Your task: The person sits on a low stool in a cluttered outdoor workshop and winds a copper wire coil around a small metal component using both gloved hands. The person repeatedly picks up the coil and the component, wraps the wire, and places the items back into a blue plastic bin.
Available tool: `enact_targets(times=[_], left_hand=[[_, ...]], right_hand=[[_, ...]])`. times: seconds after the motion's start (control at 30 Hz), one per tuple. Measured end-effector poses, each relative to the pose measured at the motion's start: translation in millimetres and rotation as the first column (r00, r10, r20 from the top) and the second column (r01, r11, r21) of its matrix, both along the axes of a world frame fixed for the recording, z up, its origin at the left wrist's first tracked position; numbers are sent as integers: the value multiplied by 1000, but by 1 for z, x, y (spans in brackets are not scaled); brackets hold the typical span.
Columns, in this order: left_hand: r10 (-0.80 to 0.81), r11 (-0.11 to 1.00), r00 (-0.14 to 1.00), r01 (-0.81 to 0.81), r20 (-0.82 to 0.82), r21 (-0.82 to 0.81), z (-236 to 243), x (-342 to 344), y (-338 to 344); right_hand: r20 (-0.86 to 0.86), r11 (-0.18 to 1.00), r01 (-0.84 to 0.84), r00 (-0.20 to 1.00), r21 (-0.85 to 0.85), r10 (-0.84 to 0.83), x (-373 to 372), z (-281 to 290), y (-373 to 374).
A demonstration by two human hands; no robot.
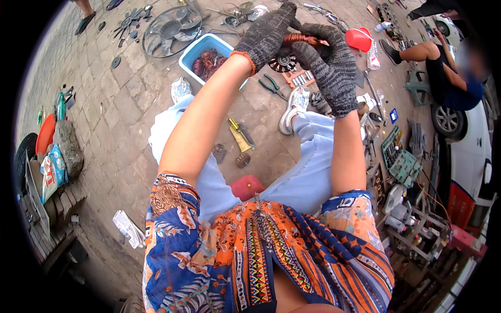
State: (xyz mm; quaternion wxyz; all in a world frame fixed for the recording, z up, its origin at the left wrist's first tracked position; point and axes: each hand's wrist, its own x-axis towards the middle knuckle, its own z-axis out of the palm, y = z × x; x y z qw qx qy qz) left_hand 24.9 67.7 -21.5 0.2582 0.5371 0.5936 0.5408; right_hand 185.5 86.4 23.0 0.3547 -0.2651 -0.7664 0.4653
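Both my hands wear grey knitted gloves and meet at the top middle. Between them is a motor core with reddish copper windings (302,39); its round slotted end (283,63) shows below the fingers. My left hand (267,37) grips it from the left, fingers bent over its top. My right hand (334,70) is curled round its right side. The gloves hide much of the core. Below my left wrist stands a light-blue basin (189,61) with copper wire coils (207,63) inside. Green-handled pliers (272,86) and an orange tray of metal cylinders (299,78) lie under the hands.
Between my legs lie a yellow-handled tool (239,135) and a small slotted core (242,159). A fan in a ring frame (171,30) is beyond the basin. At right are a red bucket (358,39), a green tool case (401,159), a person seated on a stool (417,86) and a car (469,156).
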Motion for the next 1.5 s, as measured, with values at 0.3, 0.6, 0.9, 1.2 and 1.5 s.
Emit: enact_targets(times=[0.3,0.6,0.9,1.2,1.5], left_hand=[[-201,912,610,401,766,-80,54,-14,-43],[-203,969,953,162,226,185,34,-11,-26],[-492,855,841,515,224,-58,26,17,-38],[-544,816,676,564,497,126,26,28,-44],[-576,695,371,692,729,197,20,27,-48]], right_hand=[[-146,965,-64,989,-255,27,-3,2,0],[-296,946,-30,953,-323,-70,-4,0,13],[-522,851,-195,847,-487,-104,0,11,15],[-449,888,-90,883,-450,-138,6,26,6],[-593,696,-436,805,-570,18,17,30,8]])
